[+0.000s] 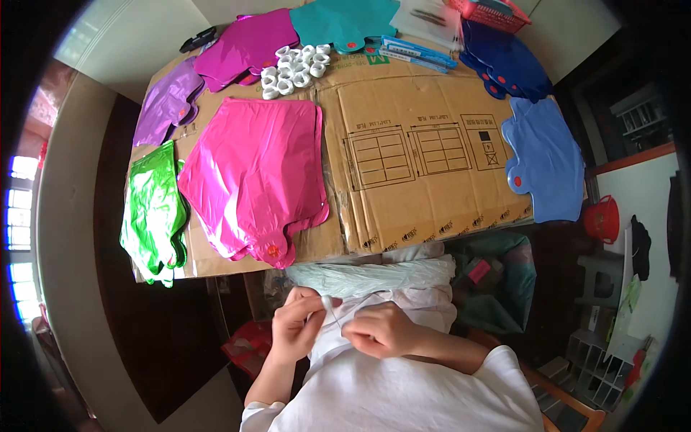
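Observation:
In front of my chest, my left hand is closed, with a small white loop of ribbon at its fingertips. From that loop a thin strand runs down to my right hand, which pinches it with curled fingers. Across my lap, below the table edge, lies a hank of pale ribbon strands. Several small white ribbon rolls are grouped at the back of the cardboard-covered table, much like the loop in my left hand.
Flat foil balloons are stacked on the cardboard: pink, green, purple, magenta, teal, dark blue and light blue. Blue-edged packets and a red basket stand behind. A green bag hangs open at right.

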Demonstrator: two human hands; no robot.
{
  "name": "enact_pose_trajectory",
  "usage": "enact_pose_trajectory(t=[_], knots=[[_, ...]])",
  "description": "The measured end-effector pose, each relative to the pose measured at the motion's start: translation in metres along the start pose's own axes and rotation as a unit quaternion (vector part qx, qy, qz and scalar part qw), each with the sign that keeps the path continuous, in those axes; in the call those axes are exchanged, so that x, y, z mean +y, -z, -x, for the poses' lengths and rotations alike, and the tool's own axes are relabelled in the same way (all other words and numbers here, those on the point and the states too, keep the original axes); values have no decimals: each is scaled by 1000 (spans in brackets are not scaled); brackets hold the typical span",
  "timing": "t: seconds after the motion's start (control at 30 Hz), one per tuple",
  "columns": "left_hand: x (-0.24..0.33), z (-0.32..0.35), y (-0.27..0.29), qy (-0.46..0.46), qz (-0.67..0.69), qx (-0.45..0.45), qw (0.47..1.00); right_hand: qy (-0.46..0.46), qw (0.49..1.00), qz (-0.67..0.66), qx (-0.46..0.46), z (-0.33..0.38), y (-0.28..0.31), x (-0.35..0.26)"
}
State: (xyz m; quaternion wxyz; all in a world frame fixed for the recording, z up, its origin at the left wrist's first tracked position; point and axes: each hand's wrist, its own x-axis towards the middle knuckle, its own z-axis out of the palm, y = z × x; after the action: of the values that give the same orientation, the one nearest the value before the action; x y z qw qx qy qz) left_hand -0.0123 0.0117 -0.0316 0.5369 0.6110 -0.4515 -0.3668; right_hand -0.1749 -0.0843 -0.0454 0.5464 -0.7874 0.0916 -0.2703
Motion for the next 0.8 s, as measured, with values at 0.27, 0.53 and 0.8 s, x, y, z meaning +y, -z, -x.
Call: enact_pose_trajectory(t=[0.27,0.53,0.8], knots=[[3,-6,1,-61,-36,-25,997,20,999,4,28,-3,-3,1],[7,-6,2,-50,-34,-30,998,0,1000,8,-4,-5,-1,-4],[3,-8,4,-63,57,-32,996,10,1000,-3,-10,-8,-3,-12]])
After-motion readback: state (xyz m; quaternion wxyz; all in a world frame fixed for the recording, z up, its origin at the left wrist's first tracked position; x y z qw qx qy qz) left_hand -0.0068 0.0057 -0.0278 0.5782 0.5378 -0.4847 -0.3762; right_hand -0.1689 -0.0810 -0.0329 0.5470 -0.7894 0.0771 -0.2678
